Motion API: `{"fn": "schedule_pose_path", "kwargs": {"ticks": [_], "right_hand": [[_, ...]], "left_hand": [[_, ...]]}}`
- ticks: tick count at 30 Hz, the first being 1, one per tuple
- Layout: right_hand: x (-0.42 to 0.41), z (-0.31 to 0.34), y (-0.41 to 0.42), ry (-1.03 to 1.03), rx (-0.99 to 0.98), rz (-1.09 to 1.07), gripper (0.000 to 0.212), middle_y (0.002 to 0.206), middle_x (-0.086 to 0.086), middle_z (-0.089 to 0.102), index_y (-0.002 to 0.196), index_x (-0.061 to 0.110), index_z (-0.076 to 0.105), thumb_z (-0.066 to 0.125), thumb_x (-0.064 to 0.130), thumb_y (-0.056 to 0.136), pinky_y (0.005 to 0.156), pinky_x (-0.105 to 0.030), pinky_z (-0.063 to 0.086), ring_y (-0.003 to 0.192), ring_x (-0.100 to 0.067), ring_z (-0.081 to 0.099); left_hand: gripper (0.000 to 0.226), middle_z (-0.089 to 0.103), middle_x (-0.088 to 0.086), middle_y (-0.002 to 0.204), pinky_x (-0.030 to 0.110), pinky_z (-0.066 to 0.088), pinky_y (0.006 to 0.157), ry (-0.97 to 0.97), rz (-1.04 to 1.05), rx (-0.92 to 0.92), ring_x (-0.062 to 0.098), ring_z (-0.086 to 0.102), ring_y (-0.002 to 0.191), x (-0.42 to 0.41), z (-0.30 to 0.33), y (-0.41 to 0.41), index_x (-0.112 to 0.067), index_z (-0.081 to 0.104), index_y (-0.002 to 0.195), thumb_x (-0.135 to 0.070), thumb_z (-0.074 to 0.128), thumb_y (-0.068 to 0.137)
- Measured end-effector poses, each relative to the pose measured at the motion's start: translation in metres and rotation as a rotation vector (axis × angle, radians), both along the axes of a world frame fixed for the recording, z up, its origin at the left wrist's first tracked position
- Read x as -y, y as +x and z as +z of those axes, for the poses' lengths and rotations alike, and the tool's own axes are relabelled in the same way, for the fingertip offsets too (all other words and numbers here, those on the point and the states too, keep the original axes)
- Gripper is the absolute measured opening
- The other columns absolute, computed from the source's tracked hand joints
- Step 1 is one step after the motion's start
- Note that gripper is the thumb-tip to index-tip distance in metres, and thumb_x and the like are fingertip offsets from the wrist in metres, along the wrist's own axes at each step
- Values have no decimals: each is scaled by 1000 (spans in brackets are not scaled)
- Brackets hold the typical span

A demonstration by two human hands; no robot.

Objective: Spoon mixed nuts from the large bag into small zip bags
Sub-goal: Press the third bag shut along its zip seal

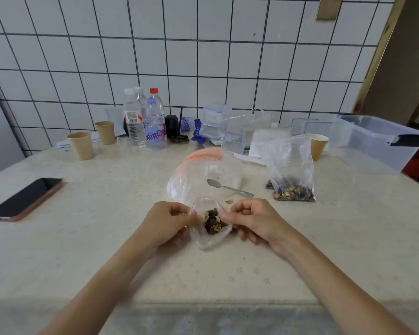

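Our left hand (166, 222) and right hand (250, 220) pinch the small zip bag (209, 226) of nuts with curled fingers (242, 211) over the table (107, 213); the spoon (228, 188) lies on the large bag (203, 175) just beyond.

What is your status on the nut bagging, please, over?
Left hand and right hand pinching small zip bag, nuts inside. Spoon idle on large bag. Nothing in the way.

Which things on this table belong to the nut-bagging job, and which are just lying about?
Job: small zip bag gripped by left hand and right hand; large bag; spoon; filled bag.

Lying about: phone; water bottles; paper cups; plastic tub.
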State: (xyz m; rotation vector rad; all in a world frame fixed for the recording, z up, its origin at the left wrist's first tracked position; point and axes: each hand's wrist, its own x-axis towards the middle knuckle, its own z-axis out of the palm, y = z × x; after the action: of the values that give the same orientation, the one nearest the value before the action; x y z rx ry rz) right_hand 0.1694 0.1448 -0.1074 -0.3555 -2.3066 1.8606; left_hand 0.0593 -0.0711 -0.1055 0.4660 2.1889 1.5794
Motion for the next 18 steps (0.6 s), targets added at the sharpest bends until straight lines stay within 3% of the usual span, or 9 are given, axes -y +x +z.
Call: {"fn": "schedule_pose_path", "kwargs": {"ticks": [2, 5, 8, 10, 12, 15, 18], "right_hand": [[3, -4, -1, 71, -46, -75, 23, 59, -5, 60, 76, 13, 66, 85, 26, 83, 35, -21, 28, 41, -14, 51], [12, -10, -2, 219, -167, -234, 22, 56, -2, 53, 75, 6, 50, 69, 7, 87, 34, -20, 31, 34, -16, 49], [16, -11, 0, 255, -271, -283, 24, 50, -3, 51, 79, 3, 46, 65, 11, 92, 37, -22, 38, 35, -17, 50], [13, -9, 1, 110, -237, -270, 29, 59, -15, 57, 84, 2, 53, 64, 25, 98, 35, -24, 30, 38, -21, 53], [9, -7, 1, -44, -175, -202, 37, 67, -14, 64, 88, 1, 61, 64, 35, 99, 36, -23, 24, 41, -25, 55], [5, -6, 4, -146, -177, -75, 39, 73, -16, 70, 90, -2, 70, 67, 37, 91, 35, -24, 28, 49, -27, 60], [1, -4, 7, -239, -207, 0, 29, 83, -18, 71, 88, 4, 75, 63, 30, 93, 38, -26, 35, 62, -27, 65]], "left_hand": [[17, 66, -1, 59, 22, 39, 45, 22, 68, -112, 14, 50, 42, -1, -6, 1, -12, 71, 76, -21, 83, 84], [20, 58, -4, 56, 26, 43, 46, 90, 171, -267, 15, 58, 44, -3, -9, 5, -15, 62, 70, -6, 71, 85], [19, 60, -2, 58, 24, 43, 41, 106, 213, -336, 18, 63, 44, -9, -9, 11, -15, 57, 74, -14, 69, 90], [21, 65, 0, 60, 26, 48, 46, 103, 160, -299, 18, 64, 48, -9, -7, 14, -11, 63, 80, -25, 69, 95], [28, 72, 6, 70, 29, 53, 53, 163, 36, -171, 17, 66, 56, -4, -4, 12, -8, 72, 83, -31, 68, 98], [29, 78, 14, 93, 26, 57, 63, 289, -158, 28, 19, 72, 74, 6, -2, 7, -14, 80, 95, -41, 68, 94], [45, 77, 19, 108, 30, 60, 76, 330, -232, 131, 24, 74, 89, 12, -4, 1, -15, 79, 111, -51, 72, 84]]}}
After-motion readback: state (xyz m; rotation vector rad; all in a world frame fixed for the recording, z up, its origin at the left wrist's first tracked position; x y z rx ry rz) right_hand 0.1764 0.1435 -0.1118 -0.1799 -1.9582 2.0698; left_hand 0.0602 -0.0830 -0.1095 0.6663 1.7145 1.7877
